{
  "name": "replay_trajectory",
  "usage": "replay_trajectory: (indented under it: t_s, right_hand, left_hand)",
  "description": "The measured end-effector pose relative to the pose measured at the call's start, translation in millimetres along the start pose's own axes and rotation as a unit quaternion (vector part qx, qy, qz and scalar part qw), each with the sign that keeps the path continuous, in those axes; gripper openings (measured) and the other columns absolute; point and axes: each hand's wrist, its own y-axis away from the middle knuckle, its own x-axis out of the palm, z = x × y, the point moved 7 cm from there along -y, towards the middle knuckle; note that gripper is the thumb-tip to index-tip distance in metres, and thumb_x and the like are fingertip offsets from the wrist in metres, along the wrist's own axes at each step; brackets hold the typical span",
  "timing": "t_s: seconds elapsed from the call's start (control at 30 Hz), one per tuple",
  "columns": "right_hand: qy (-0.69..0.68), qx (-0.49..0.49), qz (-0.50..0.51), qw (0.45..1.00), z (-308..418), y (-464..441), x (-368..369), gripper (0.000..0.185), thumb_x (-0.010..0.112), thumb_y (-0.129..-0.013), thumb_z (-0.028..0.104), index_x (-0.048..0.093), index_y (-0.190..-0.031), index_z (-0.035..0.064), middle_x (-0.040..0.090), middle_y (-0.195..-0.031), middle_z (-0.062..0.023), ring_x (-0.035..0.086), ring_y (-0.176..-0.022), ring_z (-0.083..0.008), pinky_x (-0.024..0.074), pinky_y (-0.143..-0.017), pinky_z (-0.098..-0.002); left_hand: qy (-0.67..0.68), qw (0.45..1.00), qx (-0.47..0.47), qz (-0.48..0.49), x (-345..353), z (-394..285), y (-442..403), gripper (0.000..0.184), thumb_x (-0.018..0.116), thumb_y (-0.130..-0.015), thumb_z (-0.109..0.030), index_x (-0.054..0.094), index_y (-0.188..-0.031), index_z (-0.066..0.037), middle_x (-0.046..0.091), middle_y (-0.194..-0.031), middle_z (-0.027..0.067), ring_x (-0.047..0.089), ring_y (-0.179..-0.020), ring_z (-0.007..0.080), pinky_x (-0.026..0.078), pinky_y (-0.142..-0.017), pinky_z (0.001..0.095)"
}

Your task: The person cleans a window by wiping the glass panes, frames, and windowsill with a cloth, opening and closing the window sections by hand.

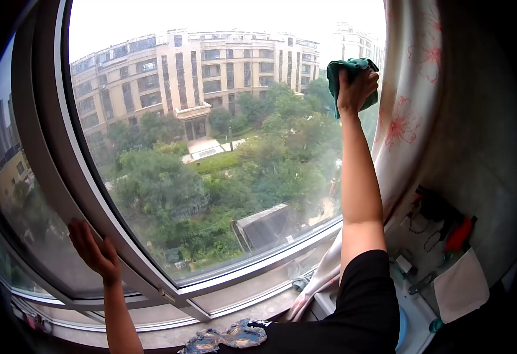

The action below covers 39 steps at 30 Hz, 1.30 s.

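My right hand (360, 93) is raised at the upper right of the window and grips a bunched green cloth (336, 88) against the glass. The fingers wrap round the cloth, and part of it is hidden behind them. My left hand (96, 253) lies flat on the grey window frame (63, 171) at the lower left, fingers stretched out, holding nothing. Between my arms is the large window pane (211, 171), with hazy marks at its lower right.
A white curtain with red flowers (401, 127) hangs just right of my raised arm. At the lower right are a washbasin (414, 307), a faucet (422, 284) and a pale hanging cloth (462, 286). A windowsill (235, 321) runs below the glass.
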Motion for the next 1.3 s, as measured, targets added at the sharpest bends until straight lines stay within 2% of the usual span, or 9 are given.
replay_trajectory:
  t_s: [0.17, 0.23, 0.3, 0.33, 0.53, 0.73, 0.97, 1.23, 1.3]
  right_hand:
    - [-0.016, 0.084, -0.012, 0.996, 0, -4, 2, 0.113, 0.075, -0.083, 0.058, 0.016, -0.159, -0.0013, 0.027, -0.157, -0.0306, 0.030, -0.143, -0.0481, 0.0277, -0.116, -0.0593]
    - [-0.056, 0.114, -0.008, 0.992, 7, -3, 5, 0.109, 0.069, -0.086, 0.063, 0.021, -0.163, 0.0027, 0.018, -0.168, -0.0251, 0.024, -0.150, -0.0468, 0.0242, -0.117, -0.0606]
    - [0.057, 0.120, 0.132, 0.982, 28, -6, 15, 0.094, 0.058, -0.091, 0.069, 0.039, -0.158, 0.0060, 0.024, -0.170, -0.0155, 0.024, -0.150, -0.0449, 0.0208, -0.117, -0.0636]
    - [0.009, 0.096, 0.080, 0.992, 49, -4, 11, 0.084, 0.049, -0.095, 0.071, 0.051, -0.152, 0.0100, 0.030, -0.169, -0.0091, 0.025, -0.151, -0.0440, 0.0179, -0.116, -0.0656]
    - [-0.144, -0.178, 0.066, 0.971, 280, 20, -8, 0.074, 0.046, -0.097, 0.070, 0.057, -0.145, 0.0143, 0.035, -0.165, -0.0091, 0.024, -0.152, -0.0452, 0.0152, -0.118, -0.0690]
    - [-0.230, -0.466, 0.174, 0.836, 486, 105, -59, 0.081, 0.059, -0.087, 0.073, 0.062, -0.140, 0.0110, 0.044, -0.158, -0.0121, 0.022, -0.155, -0.0413, 0.0128, -0.125, -0.0637]
    - [-0.215, -0.510, 0.207, 0.807, 486, 121, -63, 0.084, 0.074, -0.083, 0.060, 0.056, -0.144, 0.0058, 0.042, -0.156, -0.0188, 0.031, -0.152, -0.0422, 0.0226, -0.127, -0.0532]
    - [-0.262, -0.570, 0.308, 0.716, 451, 142, -67, 0.063, 0.071, -0.087, 0.048, 0.059, -0.145, 0.0279, 0.060, -0.143, -0.0023, 0.050, -0.139, -0.0312, 0.0299, -0.124, -0.0524]
    - [-0.295, -0.571, 0.335, 0.688, 439, 144, -75, 0.059, 0.070, -0.088, 0.048, 0.058, -0.144, 0.0359, 0.053, -0.152, 0.0020, 0.042, -0.146, -0.0297, 0.0268, -0.126, -0.0531]
  left_hand:
    - [0.012, 1.000, -0.007, -0.002, 1, 4, 3, 0.055, 0.051, -0.107, -0.032, 0.047, -0.153, -0.002, 0.042, -0.159, 0.0231, 0.038, -0.148, 0.0458, 0.030, -0.122, 0.0566]
    - [0.022, 1.000, -0.011, -0.002, 0, 4, 4, 0.054, 0.051, -0.107, -0.031, 0.049, -0.152, -0.002, 0.043, -0.159, 0.0231, 0.039, -0.147, 0.0459, 0.032, -0.120, 0.0560]
    - [0.019, 1.000, -0.016, -0.003, 0, 3, 2, 0.053, 0.051, -0.106, -0.031, 0.050, -0.151, -0.002, 0.044, -0.157, 0.0233, 0.040, -0.146, 0.0459, 0.034, -0.119, 0.0554]
    - [0.025, 1.000, -0.015, -0.002, 0, 3, 3, 0.053, 0.051, -0.106, -0.031, 0.050, -0.150, -0.002, 0.045, -0.157, 0.0234, 0.041, -0.146, 0.0460, 0.034, -0.119, 0.0553]
    - [0.054, 0.998, -0.026, -0.002, 2, 9, 6, 0.052, 0.056, -0.103, -0.031, 0.054, -0.148, -0.006, 0.049, -0.155, 0.0210, 0.044, -0.144, 0.0438, 0.034, -0.119, 0.0575]
    - [0.046, 0.998, -0.021, -0.021, -1, 11, 7, 0.048, 0.062, -0.099, -0.035, 0.063, -0.141, -0.010, 0.058, -0.148, 0.0159, 0.051, -0.141, 0.0391, 0.031, -0.120, 0.0566]
    - [0.060, 0.995, 0.000, -0.082, -31, -1, -37, 0.042, 0.063, -0.098, -0.034, 0.067, -0.136, -0.017, 0.060, -0.142, 0.0099, 0.054, -0.136, 0.0315, 0.027, -0.123, 0.0543]
    - [0.184, 0.958, 0.206, 0.075, 38, -71, -222, 0.047, 0.045, -0.106, -0.050, 0.054, -0.149, -0.033, 0.049, -0.158, -0.0075, 0.036, -0.152, 0.0187, 0.019, -0.128, 0.0527]
    - [0.120, 0.967, 0.207, 0.092, 46, -73, -237, 0.053, 0.044, -0.104, -0.055, 0.049, -0.152, -0.036, 0.042, -0.162, -0.0089, 0.032, -0.154, 0.0161, 0.016, -0.129, 0.0527]
